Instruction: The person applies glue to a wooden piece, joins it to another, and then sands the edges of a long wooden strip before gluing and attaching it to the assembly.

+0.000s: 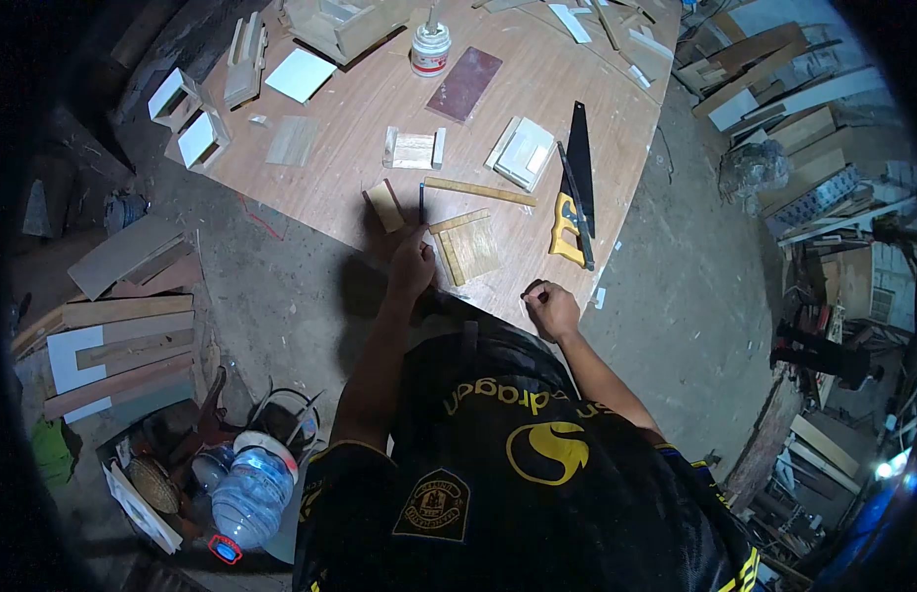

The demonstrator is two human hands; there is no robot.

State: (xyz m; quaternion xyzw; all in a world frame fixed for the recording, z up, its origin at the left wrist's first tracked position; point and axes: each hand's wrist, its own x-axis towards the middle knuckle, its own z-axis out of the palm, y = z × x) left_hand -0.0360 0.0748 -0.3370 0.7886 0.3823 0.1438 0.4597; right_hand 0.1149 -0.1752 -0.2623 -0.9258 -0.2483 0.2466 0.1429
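My left hand (413, 262) is closed at the table's front edge, with a thin dark-blue pen-like stick (422, 201) rising from its fingers. Just beyond that hand is a small pale wooden strip (383, 205). To its right lies a square wooden panel (470, 251) with strips along two sides, and a narrow wooden strip (481, 191) sits above it. My right hand (554, 310) rests closed at the near right corner, fingers pinched around a small dark object (532, 288) whose kind I cannot tell. A handsaw (567, 225) with a yellow handle lies beyond it.
On the table (340, 148) are a white tub (430, 51), a dark red board (464, 85), a small wooden assembly (414, 149) and a white-topped block (522, 152). Stacked boards (123, 345) and a large water bottle (249, 498) stand left. More wood leans at right.
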